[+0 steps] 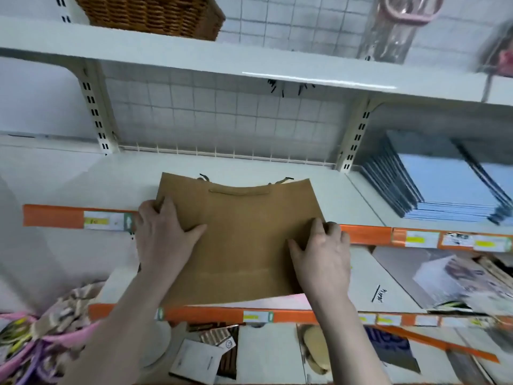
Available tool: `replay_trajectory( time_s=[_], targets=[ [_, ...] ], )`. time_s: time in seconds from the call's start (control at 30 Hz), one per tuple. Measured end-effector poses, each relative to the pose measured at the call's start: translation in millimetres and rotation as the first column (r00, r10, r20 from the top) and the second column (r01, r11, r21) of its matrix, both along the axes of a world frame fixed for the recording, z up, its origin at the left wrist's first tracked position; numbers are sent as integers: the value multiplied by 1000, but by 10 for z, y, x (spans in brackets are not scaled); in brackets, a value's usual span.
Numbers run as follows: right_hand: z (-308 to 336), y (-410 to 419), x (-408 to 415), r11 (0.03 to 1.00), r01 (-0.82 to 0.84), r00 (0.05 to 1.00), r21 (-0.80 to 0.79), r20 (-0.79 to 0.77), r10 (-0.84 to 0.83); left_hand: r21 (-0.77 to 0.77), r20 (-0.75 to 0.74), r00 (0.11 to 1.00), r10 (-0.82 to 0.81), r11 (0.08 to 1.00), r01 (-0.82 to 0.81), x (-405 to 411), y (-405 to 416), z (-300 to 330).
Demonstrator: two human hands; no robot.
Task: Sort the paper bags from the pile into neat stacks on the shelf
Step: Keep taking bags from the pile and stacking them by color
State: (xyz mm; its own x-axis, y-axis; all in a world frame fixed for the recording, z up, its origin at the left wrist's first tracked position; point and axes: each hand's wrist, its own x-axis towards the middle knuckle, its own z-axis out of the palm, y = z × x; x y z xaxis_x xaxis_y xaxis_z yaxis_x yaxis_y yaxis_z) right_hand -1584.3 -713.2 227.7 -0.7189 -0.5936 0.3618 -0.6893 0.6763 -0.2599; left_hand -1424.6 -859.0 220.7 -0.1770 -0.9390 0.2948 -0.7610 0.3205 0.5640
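A flat brown paper bag point(244, 234) with a brown cord handle lies half on the white shelf point(91, 179), its near end hanging past the orange shelf edge. My left hand point(163, 234) grips the bag's left edge, thumb on top and fingers curled round the side. On the bag's right edge, my right hand point(322, 254) holds it the same way, thumb flat on the paper. A stack of blue paper bags point(441, 184) sits on the same shelf at the right.
A wicker basket point(150, 15) and a clear bottle point(388, 29) stand on the upper shelf. Lower shelves hold white boxes point(394, 284), cards and packets. Colourful bags with pink handles point(41, 337) lie at bottom left. A wire grid point(222, 120) backs the shelf.
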Motion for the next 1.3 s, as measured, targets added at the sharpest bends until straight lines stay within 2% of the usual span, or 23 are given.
replay_trajectory(
  time_s=[0.13,0.23,0.47,0.57,0.73,1.03,1.3],
  targets=[
    [-20,444,-381,989,80,994,-121,-64,-88,-72,10,997,-72,995,72,-453,360,62],
    [15,879,-739,985,136,990,-105,-9,-138,-102,-9,994,-111,989,109,-903,713,125],
    [39,2200,-1837,961,203,967,-185,-118,-227,-168,-78,982,-172,973,157,-2122,1928,187],
    [66,2792,-2318,958,251,965,-139,-43,-259,-185,-78,974,-213,963,196,-2658,2471,186],
    [35,3535,-2984,940,302,950,-157,-29,-310,-183,-72,954,-290,945,273,-3418,3160,209],
    [-74,4105,-4142,910,351,929,-221,-42,-368,-194,-86,923,-375,915,354,-4784,3749,288],
    [90,4458,-5725,909,357,927,-214,-39,-373,-202,-223,879,-421,902,380,-6240,4010,379]
  ],
)
